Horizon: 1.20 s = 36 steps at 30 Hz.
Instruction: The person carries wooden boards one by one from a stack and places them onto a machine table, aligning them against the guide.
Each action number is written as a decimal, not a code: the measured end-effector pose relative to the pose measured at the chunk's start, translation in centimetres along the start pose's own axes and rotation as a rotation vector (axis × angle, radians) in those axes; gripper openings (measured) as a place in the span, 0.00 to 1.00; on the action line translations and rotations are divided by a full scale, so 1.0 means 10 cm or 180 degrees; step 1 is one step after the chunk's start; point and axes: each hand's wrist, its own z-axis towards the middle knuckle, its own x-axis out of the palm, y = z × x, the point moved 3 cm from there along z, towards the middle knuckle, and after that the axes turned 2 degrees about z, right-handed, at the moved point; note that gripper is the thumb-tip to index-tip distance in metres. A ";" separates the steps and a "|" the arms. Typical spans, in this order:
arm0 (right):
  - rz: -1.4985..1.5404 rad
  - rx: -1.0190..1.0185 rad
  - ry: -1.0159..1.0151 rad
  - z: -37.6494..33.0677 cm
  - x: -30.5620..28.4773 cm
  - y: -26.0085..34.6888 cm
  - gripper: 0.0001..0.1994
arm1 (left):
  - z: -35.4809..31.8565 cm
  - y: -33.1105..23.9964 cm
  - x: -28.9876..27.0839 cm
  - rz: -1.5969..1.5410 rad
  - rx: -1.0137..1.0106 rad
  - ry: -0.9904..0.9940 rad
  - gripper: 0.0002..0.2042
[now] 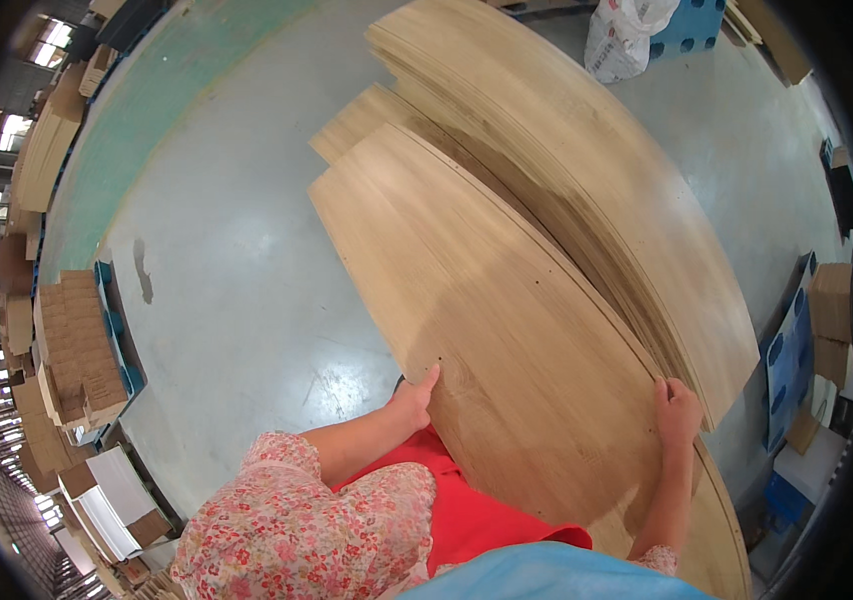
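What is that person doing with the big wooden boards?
A person is holding the top wooden board of a big stack. The left hand grips its left edge and the right hand grips its right edge. The board lies tilted across other light-coloured sheets piled on the grey floor. Cardboard stacks stand to the left, and a white sack sits at the far end.

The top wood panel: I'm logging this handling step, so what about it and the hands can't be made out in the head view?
- Top wood panel: near end hidden by the person's red clothing.
- Left hand: fingers hidden behind the panel edge.
- Right hand: fingertips hidden at the far edge.
- Stack of panels: count too fine.
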 end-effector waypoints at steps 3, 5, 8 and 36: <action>-0.0025 0.0008 0.0155 0.27 0.45 0.12 0.17 | 0.21 -0.33 0.12 -0.0031 -0.0140 -0.0755 0.27; -0.0068 0.0057 0.0276 0.42 0.71 0.21 0.15 | 0.39 -0.50 0.15 0.0198 -0.0018 -0.1006 0.26; 0.0146 -0.0220 -0.0196 0.59 1.26 0.17 0.15 | 0.98 -0.49 -0.11 0.0425 0.0191 -0.1209 0.26; 0.1433 0.4579 0.0413 -0.54 4.64 -1.07 0.42 | 3.37 -0.50 -0.09 0.1771 -0.0050 -0.1187 0.36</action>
